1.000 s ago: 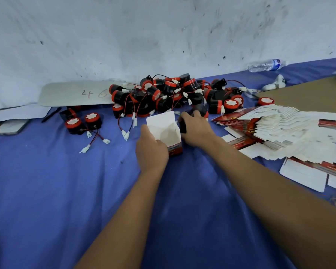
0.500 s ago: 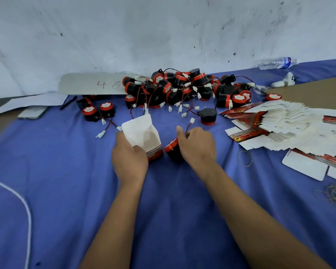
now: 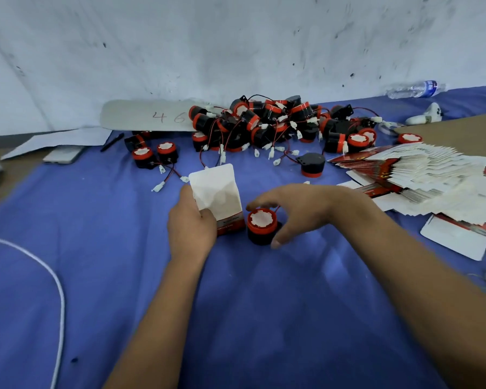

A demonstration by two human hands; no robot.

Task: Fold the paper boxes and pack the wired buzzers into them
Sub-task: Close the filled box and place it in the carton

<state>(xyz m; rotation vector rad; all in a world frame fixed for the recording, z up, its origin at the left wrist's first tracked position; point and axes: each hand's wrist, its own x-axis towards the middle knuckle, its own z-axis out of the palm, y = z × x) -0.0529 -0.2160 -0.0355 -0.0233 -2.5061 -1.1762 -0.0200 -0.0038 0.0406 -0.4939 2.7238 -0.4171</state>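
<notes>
A person's two bare forearms reach forward over a surface [image 3: 101, 276] covered in blue cloth, seen from a head-worn camera looking down.

At the far left, a thin white cord [image 3: 55, 279] curves across the cloth. Further back lie a flat grey phone-like slab [image 3: 63, 156] and a pale card marked "46" [image 3: 149, 116] against the scuffed white wall.

Left of centre, the left hand [image 3: 190, 228] holds a small white paper box with a red printed base [image 3: 218, 202]. Its grip is closed around the box's near side, thumb on the front panel. The box stands upright with its top flap raised, probably held steady so the mouth stays open for loading.

Just right of the box, touching or nearly touching it, a black cylindrical buzzer with a red rim and white top label [image 3: 262, 224] sits on the cloth. The right hand [image 3: 295, 211] arches over it, its grip narrow, with fingers curled behind and thumb at the front. Contact looks likely, though whether it is lifted cannot be told. The next step is likely to put this buzzer into the box.

Behind, a tangled heap of matching black-and-red buzzers with red wires and white plugs [image 3: 267, 124] waits within reach, with a pair of loose ones [image 3: 155, 155] to its left.

On the right, a fanned stack of flat red-and-white box blanks [image 3: 410, 169] lies ready for folding. A clear plastic bottle [image 3: 415, 89] lies at the wall.
</notes>
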